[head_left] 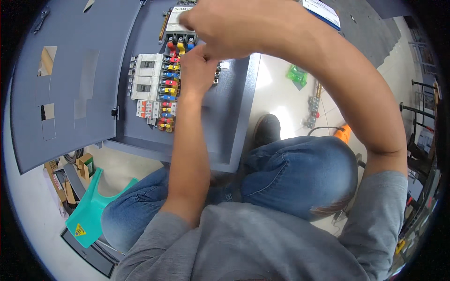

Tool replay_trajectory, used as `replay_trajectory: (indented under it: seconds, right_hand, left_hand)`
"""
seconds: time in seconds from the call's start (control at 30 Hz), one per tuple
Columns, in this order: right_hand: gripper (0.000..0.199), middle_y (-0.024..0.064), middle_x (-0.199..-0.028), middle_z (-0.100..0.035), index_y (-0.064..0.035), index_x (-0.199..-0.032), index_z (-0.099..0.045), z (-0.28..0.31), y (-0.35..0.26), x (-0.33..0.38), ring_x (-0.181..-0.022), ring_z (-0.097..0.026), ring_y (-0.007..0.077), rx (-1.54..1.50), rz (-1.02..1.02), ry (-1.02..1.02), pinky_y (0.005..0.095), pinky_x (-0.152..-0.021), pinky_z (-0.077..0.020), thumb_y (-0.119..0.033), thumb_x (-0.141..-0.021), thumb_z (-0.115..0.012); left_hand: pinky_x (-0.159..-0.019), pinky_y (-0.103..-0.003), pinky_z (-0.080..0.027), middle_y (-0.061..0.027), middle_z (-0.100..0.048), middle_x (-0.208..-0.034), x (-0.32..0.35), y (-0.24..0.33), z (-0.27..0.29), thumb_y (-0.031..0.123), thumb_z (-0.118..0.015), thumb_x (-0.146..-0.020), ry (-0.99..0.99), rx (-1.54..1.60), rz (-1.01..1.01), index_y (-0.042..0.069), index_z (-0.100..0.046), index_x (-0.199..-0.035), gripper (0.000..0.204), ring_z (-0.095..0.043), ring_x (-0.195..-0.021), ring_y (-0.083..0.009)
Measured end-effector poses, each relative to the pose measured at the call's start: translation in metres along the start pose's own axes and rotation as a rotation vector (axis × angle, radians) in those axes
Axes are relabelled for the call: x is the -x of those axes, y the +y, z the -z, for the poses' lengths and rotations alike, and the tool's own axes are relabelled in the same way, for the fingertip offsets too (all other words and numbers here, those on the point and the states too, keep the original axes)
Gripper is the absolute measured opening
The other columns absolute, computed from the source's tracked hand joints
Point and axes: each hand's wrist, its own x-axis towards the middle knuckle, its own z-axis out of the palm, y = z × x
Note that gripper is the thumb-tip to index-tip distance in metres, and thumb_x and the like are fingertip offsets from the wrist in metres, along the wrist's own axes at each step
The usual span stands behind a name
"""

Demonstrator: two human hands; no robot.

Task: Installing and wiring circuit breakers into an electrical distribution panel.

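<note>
An open grey electrical cabinet (225, 126) lies before me with circuit breakers and coloured busbars inside. My left hand (198, 72) reaches in over the busbar column, its fingers bent together close to the red, yellow and blue busbars (181, 48) below the main breaker (177, 21). My right hand (213, 28) is curled closed just above it and covers part of that breaker. What either hand grips is hidden behind the fingers. To the left of the column sit white moulded-case breakers (146, 77), with small breakers (147, 109) beneath them. Blue, yellow and red terminals (168, 90) run down the column.
The cabinet door (65, 93) stands open at left. A teal plastic stool (89, 215) is at lower left. On the floor at right lie a green plastic packet (296, 75), a metal bar with terminals (313, 112) and an orange tool (343, 133). My knees flank the cabinet's near edge.
</note>
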Motion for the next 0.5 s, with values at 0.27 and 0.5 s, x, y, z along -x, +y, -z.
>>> replay_trajectory:
  seconds: [0.27, 0.5]
  right_hand:
    - [0.03, 0.0191, -0.079, -0.071, -0.0013, -0.082, -0.074, -0.017, 0.01, 0.006, -0.076, -0.071, 0.0289, 0.224, 0.215, 0.071, 0.0383, -0.064, -0.0567, -0.026, -0.09, -0.059]
    - [0.022, 0.0202, -0.083, -0.07, -0.0017, -0.099, -0.069, -0.075, 0.021, 0.009, -0.08, -0.07, 0.0346, -0.53, 0.282, -0.306, 0.0419, -0.069, -0.0571, -0.017, -0.083, -0.067]
  left_hand:
    - [-0.071, -0.031, -0.051, -0.0137, -0.073, -0.082, 0.006, -0.015, -0.008, 0.015, -0.071, -0.086, -0.202, 0.02, 0.216, -0.003, -0.071, -0.098, 0.022, -0.066, -0.074, -0.0154]
    - [-0.073, -0.032, -0.052, -0.0154, -0.073, -0.085, 0.004, -0.017, -0.011, 0.012, -0.07, -0.085, -0.269, 0.061, 0.205, -0.001, -0.072, -0.101, 0.021, -0.069, -0.077, -0.018]
